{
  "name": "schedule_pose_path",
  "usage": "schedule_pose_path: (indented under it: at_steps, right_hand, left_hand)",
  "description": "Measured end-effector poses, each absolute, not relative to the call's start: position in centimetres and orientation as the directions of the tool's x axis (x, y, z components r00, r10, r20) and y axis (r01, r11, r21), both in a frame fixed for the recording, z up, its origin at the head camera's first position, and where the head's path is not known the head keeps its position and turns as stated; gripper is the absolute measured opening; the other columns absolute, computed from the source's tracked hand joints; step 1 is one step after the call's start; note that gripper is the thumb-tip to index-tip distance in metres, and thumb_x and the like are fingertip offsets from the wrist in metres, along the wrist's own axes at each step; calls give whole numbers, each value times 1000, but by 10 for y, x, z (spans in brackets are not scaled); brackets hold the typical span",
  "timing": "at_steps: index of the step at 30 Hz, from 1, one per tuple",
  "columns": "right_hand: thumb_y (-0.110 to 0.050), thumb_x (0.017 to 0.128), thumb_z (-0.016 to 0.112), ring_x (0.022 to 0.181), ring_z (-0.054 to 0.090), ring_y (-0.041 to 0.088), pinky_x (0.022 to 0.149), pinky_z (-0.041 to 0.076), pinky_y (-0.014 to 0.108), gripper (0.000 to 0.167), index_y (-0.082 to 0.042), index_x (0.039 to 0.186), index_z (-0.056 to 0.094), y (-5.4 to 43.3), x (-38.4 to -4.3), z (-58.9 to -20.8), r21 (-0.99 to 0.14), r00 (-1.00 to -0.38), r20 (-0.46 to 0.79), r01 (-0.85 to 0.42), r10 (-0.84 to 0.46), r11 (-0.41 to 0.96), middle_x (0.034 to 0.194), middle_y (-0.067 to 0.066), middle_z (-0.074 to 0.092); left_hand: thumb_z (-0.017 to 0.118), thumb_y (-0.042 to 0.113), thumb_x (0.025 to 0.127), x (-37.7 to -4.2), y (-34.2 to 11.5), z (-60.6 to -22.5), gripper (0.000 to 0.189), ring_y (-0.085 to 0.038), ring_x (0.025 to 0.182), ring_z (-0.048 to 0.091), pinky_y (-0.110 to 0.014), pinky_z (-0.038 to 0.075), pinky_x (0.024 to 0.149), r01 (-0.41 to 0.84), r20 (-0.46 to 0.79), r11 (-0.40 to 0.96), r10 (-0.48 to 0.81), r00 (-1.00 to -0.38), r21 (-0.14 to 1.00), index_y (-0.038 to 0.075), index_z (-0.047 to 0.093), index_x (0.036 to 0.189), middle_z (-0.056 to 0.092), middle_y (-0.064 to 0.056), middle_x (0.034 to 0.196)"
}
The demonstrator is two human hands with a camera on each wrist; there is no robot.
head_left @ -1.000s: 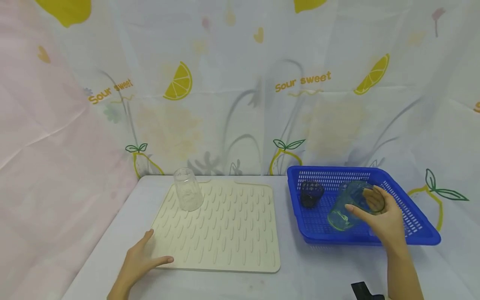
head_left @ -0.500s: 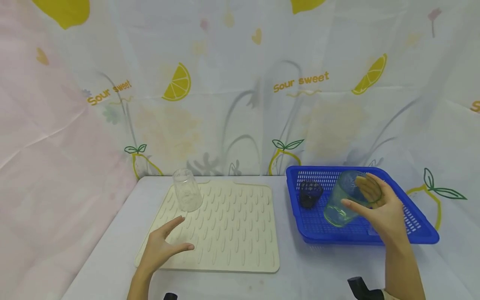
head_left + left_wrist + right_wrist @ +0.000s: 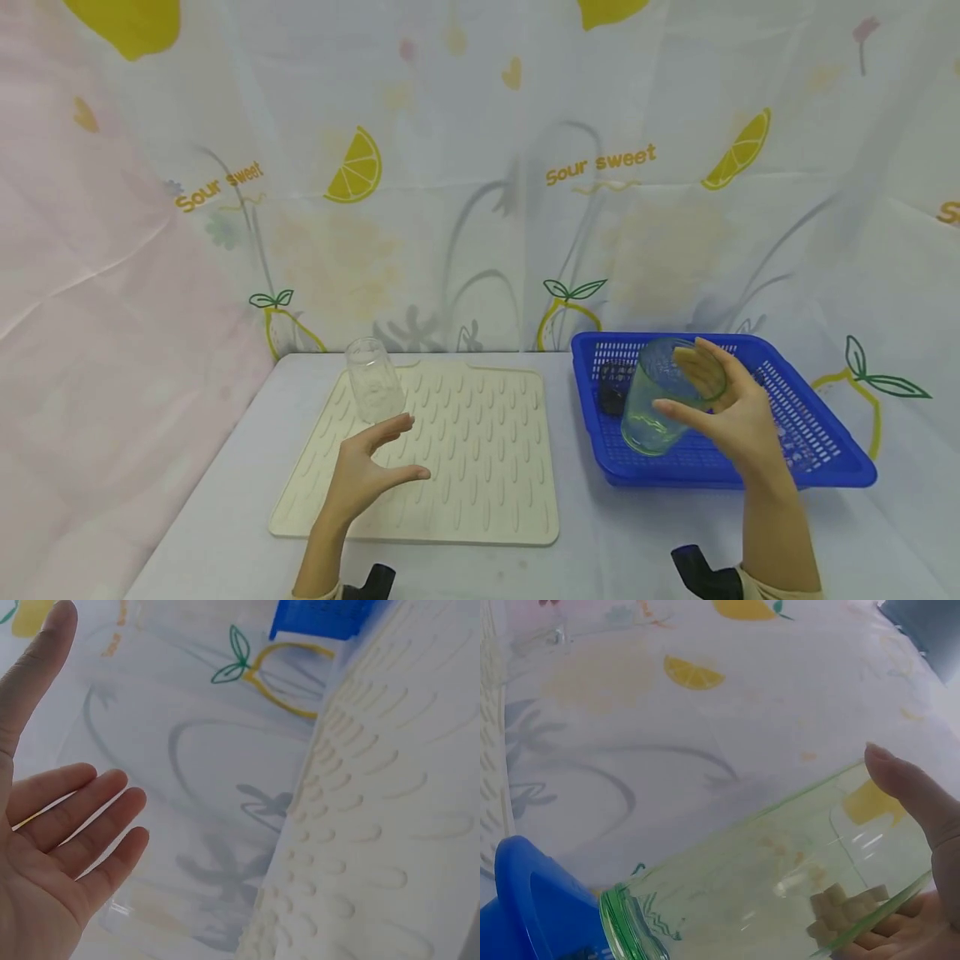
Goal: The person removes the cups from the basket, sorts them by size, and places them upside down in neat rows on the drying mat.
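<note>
My right hand (image 3: 731, 408) grips a green-tinted clear glass (image 3: 652, 408) near its upper end, thumb on one side and fingers on the other. This glass is tilted and held over the blue plastic basket (image 3: 750, 478). In the right wrist view, the green glass (image 3: 727, 892) slants down toward the basket (image 3: 536, 900), its thick green end lowest. My left hand (image 3: 363, 475) holds nothing and hovers over the cream drying mat (image 3: 480, 467), thumb and fingers spread apart. A clear glass (image 3: 372, 379) stands on the mat's far left part, just beyond the left fingertips.
Inside the basket, a dark object (image 3: 612, 387) sits at the left, partly hidden by the green glass. A patterned cloth (image 3: 465, 208) hangs behind the white-covered table (image 3: 585, 533). Black camera mounts (image 3: 701, 571) sit at both wrists.
The right hand has lifted the green glass slightly and carried it left, turning it more upright. My left hand has moved right and inward, from the mat's left edge to above it.
</note>
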State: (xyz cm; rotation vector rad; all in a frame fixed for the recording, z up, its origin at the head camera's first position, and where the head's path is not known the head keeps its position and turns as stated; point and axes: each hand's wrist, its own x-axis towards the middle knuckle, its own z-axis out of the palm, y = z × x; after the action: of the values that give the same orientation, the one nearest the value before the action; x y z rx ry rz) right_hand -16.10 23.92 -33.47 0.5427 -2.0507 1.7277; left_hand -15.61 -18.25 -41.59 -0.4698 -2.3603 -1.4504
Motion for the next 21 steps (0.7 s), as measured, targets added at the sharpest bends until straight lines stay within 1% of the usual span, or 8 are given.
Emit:
schedule_pose_path:
  at_steps: [2, 5, 9, 13, 16, 21]
  right_hand:
    - [20, 69, 71, 114, 53, -2, 95, 41, 7, 84, 1, 142, 33, 235, -162, -334, -821, -839, 541, -540, -47, 184, 123, -10, 58]
    - [20, 69, 71, 115, 53, -1, 95, 41, 8, 84, 1, 142, 33, 228, -164, -334, -824, -840, 539, -542, -63, 167, 124, -9, 58]
    - [20, 69, 71, 116, 53, 0, 96, 41, 8, 84, 0, 141, 35, 217, -167, -334, -822, -835, 544, -549, -81, 148, 125, -8, 58]
    - [21, 67, 72, 116, 54, 2, 96, 41, 10, 84, 1, 141, 36, 206, -170, -334, -813, -825, 555, -565, -105, 142, 124, -5, 59]
    - [19, 67, 73, 115, 54, 2, 97, 41, 10, 84, 2, 140, 35, 198, -172, -335, -810, -823, 555, -568, -123, 146, 123, -5, 59]
    - [17, 66, 75, 115, 54, 2, 98, 41, 12, 84, 2, 140, 36, 183, -175, -338, -818, -826, 542, -561, -156, 129, 122, -6, 59]
  left_hand:
    - [88, 11, 60, -158, -177, -413, 67, -30, 107, 62, -49, 47, 95, 452, 444, 395, 118, -888, 800, 1, 62, 121, 66, -11, 115]
    - [88, 9, 61, -162, -168, -409, 67, -28, 106, 62, -42, 49, 95, 477, 456, 364, 148, -878, 800, 1, 61, 121, 66, -9, 115]
    - [88, 9, 61, -166, -157, -403, 68, -27, 105, 62, -35, 51, 94, 513, 475, 321, 194, -859, 797, -2, 60, 122, 66, -10, 115]
    - [88, 9, 61, -170, -146, -396, 69, -28, 106, 62, -34, 51, 93, 540, 491, 273, 230, -840, 796, -2, 59, 123, 66, -12, 116]
    - [88, 9, 61, -173, -138, -391, 71, -30, 106, 61, -36, 51, 93, 568, 513, 246, 255, -820, 786, -2, 58, 124, 65, -13, 117]
    - [88, 14, 61, -178, -123, -381, 74, -30, 107, 61, -39, 51, 93, 607, 545, 201, 291, -786, 769, -2, 56, 126, 65, -14, 117]
